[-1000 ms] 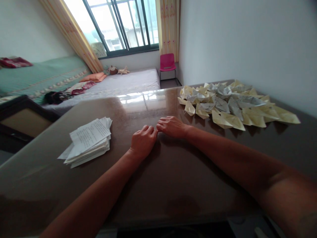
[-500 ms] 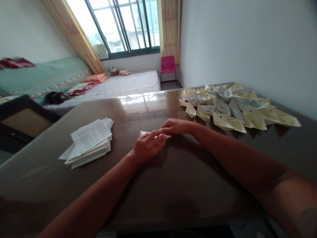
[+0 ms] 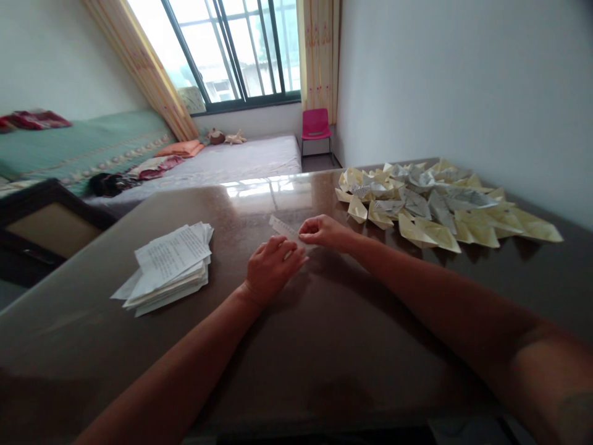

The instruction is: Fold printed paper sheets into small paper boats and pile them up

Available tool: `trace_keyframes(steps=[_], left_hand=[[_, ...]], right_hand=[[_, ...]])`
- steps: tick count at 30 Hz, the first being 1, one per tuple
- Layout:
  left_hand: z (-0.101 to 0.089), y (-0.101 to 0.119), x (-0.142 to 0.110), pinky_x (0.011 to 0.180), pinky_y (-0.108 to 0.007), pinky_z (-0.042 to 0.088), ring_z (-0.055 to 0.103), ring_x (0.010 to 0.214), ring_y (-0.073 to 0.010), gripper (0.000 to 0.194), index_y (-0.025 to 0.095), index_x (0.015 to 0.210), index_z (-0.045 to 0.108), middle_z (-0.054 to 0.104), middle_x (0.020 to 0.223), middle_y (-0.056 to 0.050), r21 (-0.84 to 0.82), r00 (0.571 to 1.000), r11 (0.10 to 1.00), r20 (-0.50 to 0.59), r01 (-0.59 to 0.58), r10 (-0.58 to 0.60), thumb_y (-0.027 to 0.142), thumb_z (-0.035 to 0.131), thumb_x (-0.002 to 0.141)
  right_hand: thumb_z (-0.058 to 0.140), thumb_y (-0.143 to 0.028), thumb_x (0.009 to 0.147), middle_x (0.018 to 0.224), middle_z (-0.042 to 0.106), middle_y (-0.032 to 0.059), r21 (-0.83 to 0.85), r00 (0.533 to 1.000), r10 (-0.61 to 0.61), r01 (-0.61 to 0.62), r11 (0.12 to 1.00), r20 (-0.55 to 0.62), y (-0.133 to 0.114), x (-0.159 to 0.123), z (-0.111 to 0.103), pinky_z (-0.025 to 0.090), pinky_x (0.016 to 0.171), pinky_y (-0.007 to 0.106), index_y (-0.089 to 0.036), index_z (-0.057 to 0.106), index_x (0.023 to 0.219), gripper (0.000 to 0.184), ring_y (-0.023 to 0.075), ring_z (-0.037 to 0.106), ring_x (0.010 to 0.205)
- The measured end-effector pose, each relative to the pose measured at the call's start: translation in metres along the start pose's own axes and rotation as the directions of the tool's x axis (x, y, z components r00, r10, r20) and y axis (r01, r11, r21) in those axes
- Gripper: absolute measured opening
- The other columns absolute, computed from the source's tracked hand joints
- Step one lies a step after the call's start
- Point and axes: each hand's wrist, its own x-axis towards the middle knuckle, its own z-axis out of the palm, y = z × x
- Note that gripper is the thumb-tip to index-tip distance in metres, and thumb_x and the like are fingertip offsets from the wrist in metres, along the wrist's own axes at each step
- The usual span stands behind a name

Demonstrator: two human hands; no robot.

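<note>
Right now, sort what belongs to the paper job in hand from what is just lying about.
Likely belongs:
- narrow folded white paper strip
- stack of white printed paper sheets
- cream and white boat-shaped folded papers
- glossy brown table

Just lying about:
- bright pink chair
- orange cushion on the bed

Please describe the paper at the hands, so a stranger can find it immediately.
On the brown table, find the left hand and right hand. The pale paper there shows as a narrow strip, unlike the sheet stack at left and the folded boats at right.
</note>
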Motion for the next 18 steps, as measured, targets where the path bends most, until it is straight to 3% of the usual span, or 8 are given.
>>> trace_keyframes(steps=[1, 3, 6, 10, 13, 18], left_hand=[[0.002, -0.002, 0.0, 0.082, -0.032, 0.044, 0.057, 0.1, -0.0208, 0.019, 0.023, 0.1, 0.065, 0.068, 0.095, -0.004, -0.055, 0.991, 0.99, 0.013, 0.131, -0.13, 0.034, 0.052, 0.091], [0.007, -0.006, 0.001, 0.077, -0.03, 0.046, 0.06, 0.09, -0.019, 0.021, 0.022, 0.094, 0.063, 0.067, 0.09, -0.004, -0.201, 0.932, 0.91, 0.058, 0.362, -0.358, 0.038, 0.05, 0.091], [0.011, -0.011, 0.003, 0.074, -0.029, 0.048, 0.063, 0.08, -0.0162, 0.024, 0.019, 0.091, 0.056, 0.067, 0.086, -0.003, -0.448, 0.832, 0.715, 0.143, 0.537, -0.535, 0.043, 0.05, 0.09], [0.014, -0.012, 0.004, 0.068, -0.027, 0.05, 0.066, 0.079, -0.0175, 0.028, 0.019, 0.089, 0.051, 0.067, 0.082, -0.003, -0.606, 0.78, 0.537, 0.245, 0.587, -0.576, 0.047, 0.048, 0.089], [0.017, -0.012, 0.002, 0.061, -0.025, 0.051, 0.067, 0.078, -0.0178, 0.027, 0.019, 0.089, 0.052, 0.067, 0.082, -0.003, -0.639, 0.77, 0.479, 0.307, 0.602, -0.558, 0.046, 0.045, 0.091], [0.022, -0.015, 0.0, 0.057, -0.024, 0.051, 0.065, 0.072, -0.0167, 0.024, 0.019, 0.084, 0.054, 0.065, 0.075, -0.002, -0.604, 0.751, 0.481, 0.338, 0.635, -0.567, 0.04, 0.045, 0.089]], right_hand=[[0.06, -0.03, 0.075, 0.067, 0.063, 0.0005, -0.081, 0.995, -0.044, 0.036, 0.996, -0.094, -0.003, 0.0, 0.003, 0.038, 0.056, 0.021, -0.012, 0.066, 0.078, 0.018, 0.0096, 0.053, 0.059], [0.058, -0.027, 0.077, 0.068, 0.064, 0.0006, -0.287, 0.966, -0.139, 0.073, 0.955, -0.217, -0.009, -0.003, 0.011, 0.038, 0.058, 0.021, -0.015, 0.064, 0.079, 0.014, 0.0105, 0.055, 0.061], [0.055, -0.026, 0.081, 0.079, 0.066, 0.0016, -0.566, 0.944, -0.278, 0.133, 0.814, -0.178, -0.018, -0.013, 0.023, 0.038, 0.061, 0.023, -0.018, 0.062, 0.083, 0.011, 0.0112, 0.058, 0.064], [0.051, -0.028, 0.085, 0.095, 0.066, 0.0061, -0.712, 0.936, -0.349, 0.211, 0.67, -0.051, -0.021, -0.022, 0.032, 0.041, 0.071, 0.026, -0.019, 0.061, 0.089, 0.013, 0.0178, 0.061, 0.087], [0.055, -0.024, 0.082, 0.108, 0.064, 0.0067, -0.654, 0.927, -0.375, 0.276, 0.704, -0.013, -0.016, -0.021, 0.034, 0.043, 0.08, 0.027, -0.02, 0.059, 0.089, 0.009, 0.0188, 0.059, 0.099], [0.059, -0.019, 0.077, 0.109, 0.065, 0.0064, -0.5, 0.937, -0.349, 0.305, 0.811, 0.004, -0.004, -0.015, 0.036, 0.046, 0.075, 0.026, -0.019, 0.056, 0.088, 0.011, 0.0163, 0.063, 0.09]])
